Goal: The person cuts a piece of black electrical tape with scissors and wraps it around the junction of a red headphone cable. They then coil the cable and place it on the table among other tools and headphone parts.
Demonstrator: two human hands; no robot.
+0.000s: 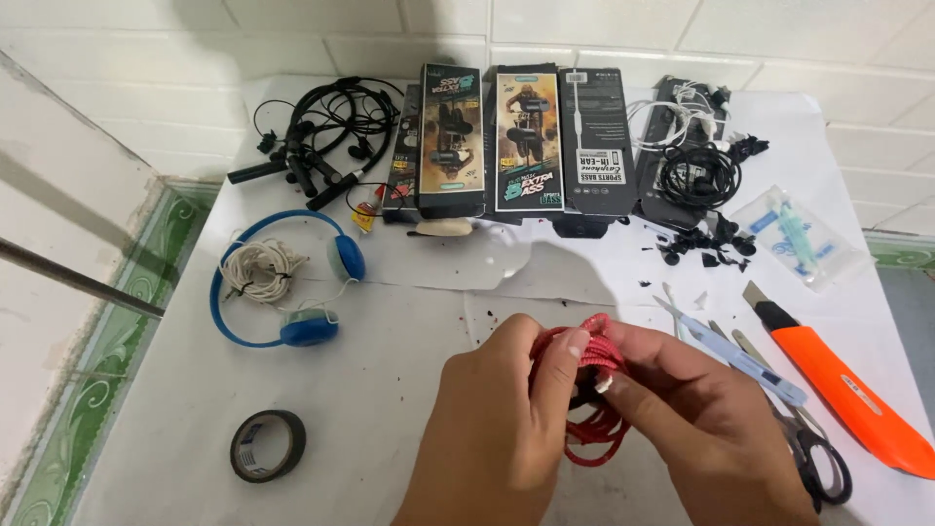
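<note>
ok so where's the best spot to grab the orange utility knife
Take the orange utility knife around the wide orange handle, near its middle, coming from above and from the right edge of the table. It lies flat and slanted, its blade end pointing up-left toward the scissors and tweezers, so the right side is freer. Both hands, left and right, are busy with the red cable.

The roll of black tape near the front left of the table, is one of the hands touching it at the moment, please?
No, the roll of black tape lies alone, while the left hand and right hand hold a red coiled cable.

red cable (594,390), blue headphones (292,282), orange knife (847,390), black tape roll (268,445)
</note>
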